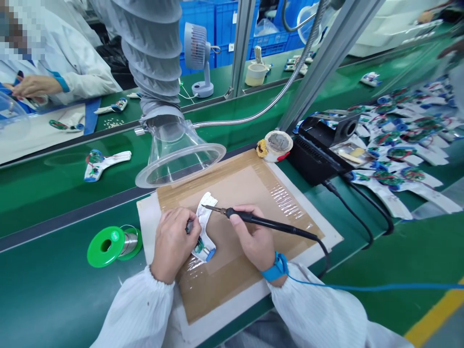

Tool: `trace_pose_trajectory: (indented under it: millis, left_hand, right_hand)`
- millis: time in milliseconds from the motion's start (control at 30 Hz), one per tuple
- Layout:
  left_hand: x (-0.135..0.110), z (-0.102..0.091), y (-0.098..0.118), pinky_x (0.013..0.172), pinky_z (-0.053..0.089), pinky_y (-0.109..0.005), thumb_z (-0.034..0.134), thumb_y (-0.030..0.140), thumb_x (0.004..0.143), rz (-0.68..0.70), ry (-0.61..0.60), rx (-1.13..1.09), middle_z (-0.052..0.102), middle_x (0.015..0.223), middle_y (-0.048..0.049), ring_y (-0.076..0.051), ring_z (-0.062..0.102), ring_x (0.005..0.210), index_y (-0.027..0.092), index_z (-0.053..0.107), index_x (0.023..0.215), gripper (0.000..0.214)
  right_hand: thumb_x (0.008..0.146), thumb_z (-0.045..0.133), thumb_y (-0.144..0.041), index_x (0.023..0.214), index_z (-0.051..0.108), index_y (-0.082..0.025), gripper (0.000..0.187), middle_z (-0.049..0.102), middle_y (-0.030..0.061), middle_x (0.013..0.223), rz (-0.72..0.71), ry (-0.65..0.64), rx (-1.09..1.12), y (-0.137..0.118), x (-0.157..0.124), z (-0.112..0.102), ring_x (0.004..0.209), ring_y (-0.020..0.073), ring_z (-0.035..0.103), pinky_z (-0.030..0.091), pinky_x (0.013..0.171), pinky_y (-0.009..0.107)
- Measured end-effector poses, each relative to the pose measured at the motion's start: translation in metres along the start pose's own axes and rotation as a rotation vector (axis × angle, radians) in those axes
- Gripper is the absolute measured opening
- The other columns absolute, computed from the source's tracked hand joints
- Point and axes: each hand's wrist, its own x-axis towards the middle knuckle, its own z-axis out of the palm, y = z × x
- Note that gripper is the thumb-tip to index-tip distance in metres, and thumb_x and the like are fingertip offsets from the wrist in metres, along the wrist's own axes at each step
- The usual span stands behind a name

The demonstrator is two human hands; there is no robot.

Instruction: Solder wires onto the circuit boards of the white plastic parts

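Observation:
My right hand [253, 237] is shut on a black soldering iron [268, 222], and its metal tip [212, 208] reaches a narrow white part [206, 212] with wires and a small green circuit board [199, 246] at its lower end. My left hand [173, 244] pinches a small dark tool [189, 226] beside that part. The tool's tip is hidden by my fingers. The white part rests on a taped cardboard mat [246, 193]. A blue wrist strap [275, 267] circles my right wrist.
A green solder wire spool [112, 246] lies left of the mat. A clear fume extractor hood [179, 162] hangs above it. To the right stand a black soldering station [319, 145] and a tip cleaner [275, 146], then several white wired parts [402, 154]. A co-worker's hand [36, 86] works at upper left.

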Motion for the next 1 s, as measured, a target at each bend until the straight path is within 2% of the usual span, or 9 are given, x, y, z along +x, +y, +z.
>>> trace_pose_trajectory:
  millis: [167,1000]
  left_hand:
    - [0.0005,-0.0002,-0.0011,0.083,0.043,-0.035,0.057,0.018,0.09,-0.014,-0.014,-0.012,0.064,0.073,0.0016,-0.018,0.06,0.076,0.023,0.055,0.076,0.015]
    - [0.0029,-0.0014,0.0005,0.083,0.042,-0.034,0.059,0.017,0.089,-0.02,-0.032,-0.01,0.064,0.072,0.0028,-0.018,0.059,0.074,0.023,0.056,0.075,0.016]
  right_hand:
    - [0.093,0.065,-0.033,0.1,0.068,-0.024,0.012,0.076,0.004,0.095,-0.02,-0.049,-0.058,-0.0028,0.0012,0.0007,0.089,0.0201,0.073,0.061,0.083,0.034]
    - [0.092,0.065,-0.029,0.098,0.067,-0.024,0.009,0.076,0.0029,0.093,-0.021,-0.055,-0.047,-0.0038,0.0011,0.0004,0.087,0.0196,0.073,0.06,0.08,0.033]
